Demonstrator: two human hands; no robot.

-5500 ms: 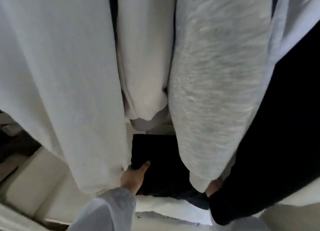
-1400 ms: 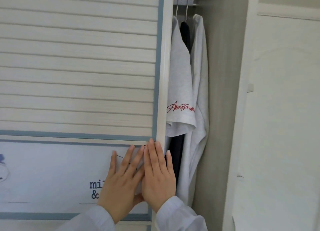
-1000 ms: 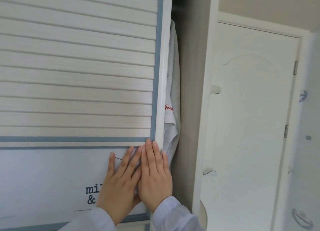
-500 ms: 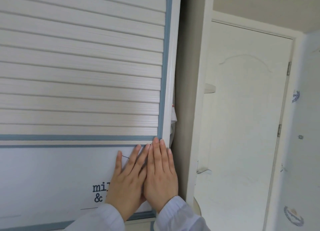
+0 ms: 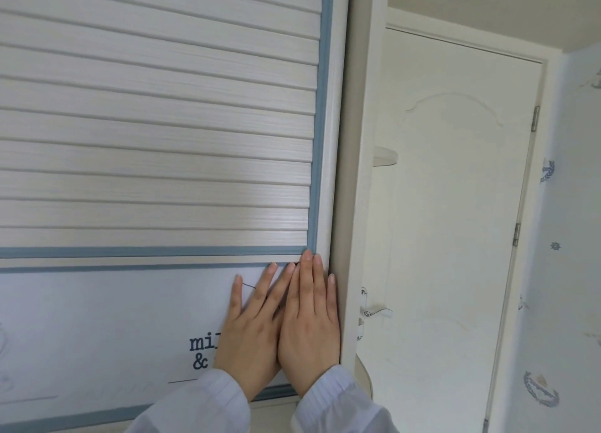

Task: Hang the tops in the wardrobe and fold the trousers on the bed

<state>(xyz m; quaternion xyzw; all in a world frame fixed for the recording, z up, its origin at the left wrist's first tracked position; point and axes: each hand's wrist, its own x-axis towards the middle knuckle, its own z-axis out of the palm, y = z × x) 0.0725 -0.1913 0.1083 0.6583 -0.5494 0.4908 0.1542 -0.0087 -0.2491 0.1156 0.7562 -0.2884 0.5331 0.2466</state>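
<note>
While both hands lie flat on the wardrobe, findings read as follows.
Left hand (image 5: 252, 335): fingers straight and spread, palm pressed on the pale lower panel of the sliding door (image 5: 156, 133); grip open, holding nothing.
Right hand (image 5: 310, 325): fingers straight and together, touching the left hand, pressed at the door's right edge; grip open.
Sliding door: slatted upper part, blue trim, edge against the wardrobe frame (image 5: 357, 172).
Tops and trousers: not visible.
Room door (image 5: 455, 221): white, right of frame.
</note>
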